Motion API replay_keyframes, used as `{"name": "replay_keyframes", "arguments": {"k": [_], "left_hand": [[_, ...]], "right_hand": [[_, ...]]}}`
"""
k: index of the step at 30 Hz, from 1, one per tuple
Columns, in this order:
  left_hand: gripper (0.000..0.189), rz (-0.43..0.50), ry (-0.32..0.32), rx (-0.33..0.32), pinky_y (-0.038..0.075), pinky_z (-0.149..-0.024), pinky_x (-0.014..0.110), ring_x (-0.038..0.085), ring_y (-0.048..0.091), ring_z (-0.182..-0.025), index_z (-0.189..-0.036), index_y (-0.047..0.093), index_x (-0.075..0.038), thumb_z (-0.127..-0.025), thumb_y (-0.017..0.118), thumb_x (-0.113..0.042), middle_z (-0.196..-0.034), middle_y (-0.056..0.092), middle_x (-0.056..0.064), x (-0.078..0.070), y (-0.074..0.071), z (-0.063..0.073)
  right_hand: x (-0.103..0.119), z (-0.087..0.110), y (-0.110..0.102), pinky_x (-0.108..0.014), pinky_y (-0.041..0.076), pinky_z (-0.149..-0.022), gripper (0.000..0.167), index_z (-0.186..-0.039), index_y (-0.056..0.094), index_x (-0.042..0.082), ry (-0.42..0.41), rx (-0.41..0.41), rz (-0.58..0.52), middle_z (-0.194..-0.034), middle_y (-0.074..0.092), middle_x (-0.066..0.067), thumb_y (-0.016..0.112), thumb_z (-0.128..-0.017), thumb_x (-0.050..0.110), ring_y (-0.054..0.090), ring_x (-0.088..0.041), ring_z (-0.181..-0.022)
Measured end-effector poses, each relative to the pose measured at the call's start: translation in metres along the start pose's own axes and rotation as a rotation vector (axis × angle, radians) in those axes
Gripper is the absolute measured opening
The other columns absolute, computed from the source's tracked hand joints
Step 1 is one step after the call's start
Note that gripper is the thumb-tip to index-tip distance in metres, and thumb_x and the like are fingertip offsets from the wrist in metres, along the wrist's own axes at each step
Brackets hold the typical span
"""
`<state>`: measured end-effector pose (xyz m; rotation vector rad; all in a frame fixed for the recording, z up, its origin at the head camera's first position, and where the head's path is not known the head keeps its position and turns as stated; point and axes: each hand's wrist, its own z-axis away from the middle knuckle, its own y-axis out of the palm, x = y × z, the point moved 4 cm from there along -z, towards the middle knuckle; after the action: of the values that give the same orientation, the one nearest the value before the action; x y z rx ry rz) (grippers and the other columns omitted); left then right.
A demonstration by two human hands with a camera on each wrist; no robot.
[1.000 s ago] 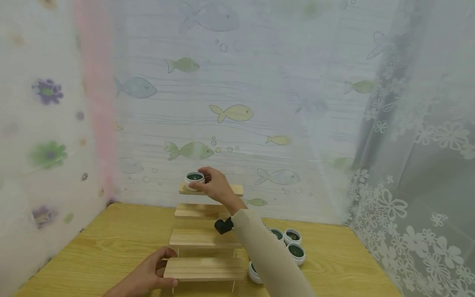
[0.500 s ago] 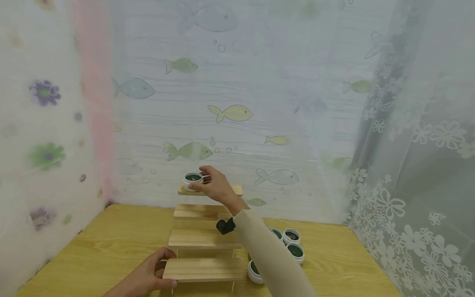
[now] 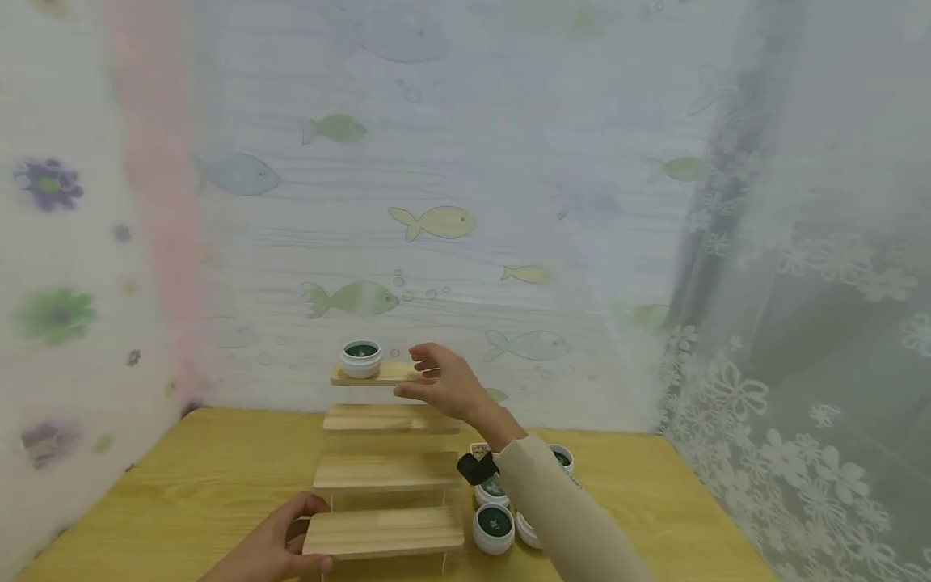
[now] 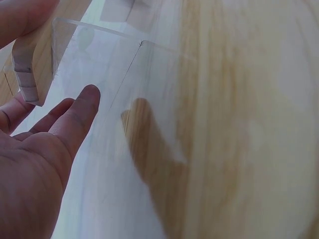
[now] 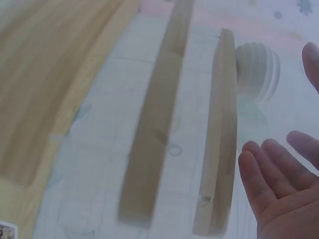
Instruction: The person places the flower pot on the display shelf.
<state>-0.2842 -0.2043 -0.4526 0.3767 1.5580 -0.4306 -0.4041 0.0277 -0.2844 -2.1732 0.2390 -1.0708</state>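
A tiered display stand with wooden shelves (image 3: 385, 529) rises in the head view, its side panel (image 4: 124, 89) of clear plastic. One white round jar (image 3: 360, 360) with a dark green top rests upright near the left end of the top shelf (image 3: 396, 373). To its right, my right hand (image 3: 454, 388) is apart from it, fingers spread and holding nothing; the right wrist view also shows a gap between the jar (image 5: 257, 71) and the fingers. My left hand (image 3: 272, 537) grips the left end of the lowest shelf, thumb at the front edge, other fingers behind.
Several more white jars (image 3: 494, 527) stand on the yellow wood-grain table (image 3: 211, 477) right of the stand, some behind my right sleeve (image 3: 567, 509). Behind them shows a small box (image 3: 480, 451) of tiny pieces. A fish-print curtain (image 3: 451, 145) hangs behind the table.
My right hand has let go of the jar on the top shelf and drawn back to the right. The left hand keeps its grip. The head view has turned slightly right.
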Motion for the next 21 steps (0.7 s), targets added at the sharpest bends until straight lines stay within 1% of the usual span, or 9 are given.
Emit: {"name": "replay_keyframes", "arguments": {"k": [3,6,8,11,14,16,21], "left_hand": [[0.056,-0.004,0.000,-0.001,0.051,-0.082,0.042,0.032,0.056,-0.107,-0.125,0.030,0.011,-0.086,0.067,-0.005,-0.120,0.046,0.022,0.000,-0.002,0.002],[0.056,-0.044,0.019,0.007,0.051,-0.082,0.039,0.031,0.055,-0.108,-0.126,0.030,0.011,-0.087,0.067,-0.006,-0.119,0.047,0.021,0.000,-0.001,0.002],[0.056,-0.072,0.034,0.007,0.051,-0.081,0.038,0.031,0.054,-0.108,-0.126,0.031,0.011,-0.087,0.067,-0.006,-0.119,0.048,0.020,-0.002,-0.001,0.002],[0.055,-0.107,0.050,0.003,0.051,-0.081,0.036,0.031,0.054,-0.108,-0.125,0.031,0.011,-0.088,0.067,-0.007,-0.119,0.048,0.019,-0.004,-0.001,0.002],[0.054,-0.116,0.049,-0.002,0.051,-0.081,0.035,0.031,0.054,-0.108,-0.125,0.032,0.010,-0.088,0.068,-0.008,-0.119,0.048,0.019,-0.005,0.000,0.003],[0.055,-0.111,0.042,-0.005,0.051,-0.081,0.035,0.031,0.054,-0.108,-0.125,0.032,0.010,-0.088,0.068,-0.008,-0.119,0.047,0.019,-0.005,0.000,0.004],[0.056,-0.101,0.028,-0.016,0.051,-0.081,0.035,0.031,0.054,-0.108,-0.125,0.032,0.009,-0.087,0.069,-0.008,-0.120,0.047,0.020,-0.004,0.001,0.004]], "right_hand": [[-0.005,0.015,-0.004,-0.033,0.047,-0.092,0.064,-0.134,0.051,0.010,-0.056,-0.015,0.037,-0.130,0.055,-0.008,0.076,-0.081,0.037,0.058,-0.022,-0.113],[-0.011,0.032,-0.011,-0.035,0.047,-0.093,0.063,-0.132,0.052,0.007,-0.099,-0.047,0.070,-0.128,0.056,-0.009,0.077,-0.081,0.035,0.058,-0.022,-0.112],[-0.016,0.043,-0.016,-0.035,0.047,-0.093,0.064,-0.132,0.052,0.008,-0.106,-0.065,0.086,-0.127,0.057,-0.007,0.077,-0.081,0.036,0.057,-0.021,-0.112],[-0.023,0.059,-0.023,-0.034,0.047,-0.093,0.064,-0.132,0.053,0.012,-0.094,-0.086,0.088,-0.126,0.057,-0.003,0.077,-0.080,0.040,0.057,-0.020,-0.112],[-0.031,0.077,-0.028,-0.034,0.047,-0.093,0.063,-0.131,0.053,0.015,-0.097,-0.103,0.094,-0.126,0.057,-0.002,0.076,-0.079,0.042,0.057,-0.019,-0.112],[-0.036,0.088,-0.030,-0.034,0.047,-0.093,0.062,-0.131,0.053,0.016,-0.102,-0.111,0.099,-0.125,0.056,-0.002,0.077,-0.079,0.041,0.056,-0.019,-0.113],[-0.052,0.116,-0.038,-0.039,0.048,-0.092,0.058,-0.129,0.055,0.014,-0.109,-0.140,0.117,-0.123,0.058,-0.003,0.078,-0.079,0.033,0.057,-0.022,-0.112]]}}
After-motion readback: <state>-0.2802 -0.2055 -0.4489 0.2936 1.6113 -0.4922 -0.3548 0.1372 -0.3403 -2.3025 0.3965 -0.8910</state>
